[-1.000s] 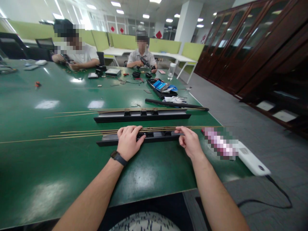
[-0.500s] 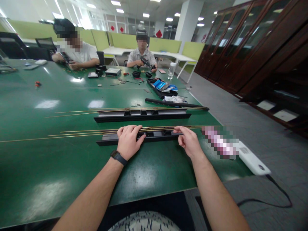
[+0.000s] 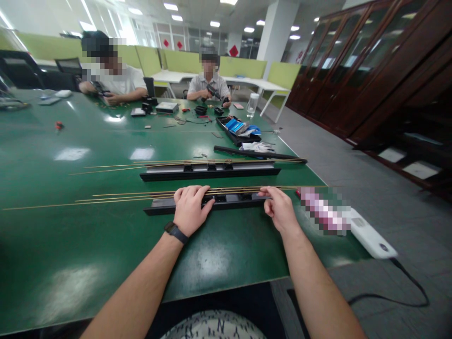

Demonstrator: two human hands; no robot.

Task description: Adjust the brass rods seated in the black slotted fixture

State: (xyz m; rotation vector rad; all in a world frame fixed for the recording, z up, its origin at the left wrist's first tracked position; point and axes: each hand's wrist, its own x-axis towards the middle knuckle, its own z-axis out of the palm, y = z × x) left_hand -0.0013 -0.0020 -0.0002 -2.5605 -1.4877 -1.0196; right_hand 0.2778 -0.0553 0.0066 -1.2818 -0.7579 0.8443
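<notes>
A long black metal profile (image 3: pixel 233 204) with small black fittings lies crosswise on the table in front of me. Several thin gold-coloured rods (image 3: pixel 120 194) run along its far side and stick out past both ends. My left hand (image 3: pixel 190 207) is draped over the profile and rods left of the middle, its fingers curled over the far side and its thumb on the near side. Towards the right end, my right hand (image 3: pixel 278 205) has its index finger and thumb closed at the rods, the other fingers folded in. The exact contact of the fingertips is too small to see.
A second black profile (image 3: pixel 212 175) with rods lies beyond. Past it are a black bar (image 3: pixel 261 154), white gloves (image 3: pixel 257 147) and a black tray (image 3: pixel 236 136). A white corded device (image 3: pixel 370 235) stands at the right edge. Two people sit across the green table (image 3: pixel 106 249).
The view has shifted very slightly, so everything sits a little lower and to the right. Both hands keep practically the same place on the profile and rods.
</notes>
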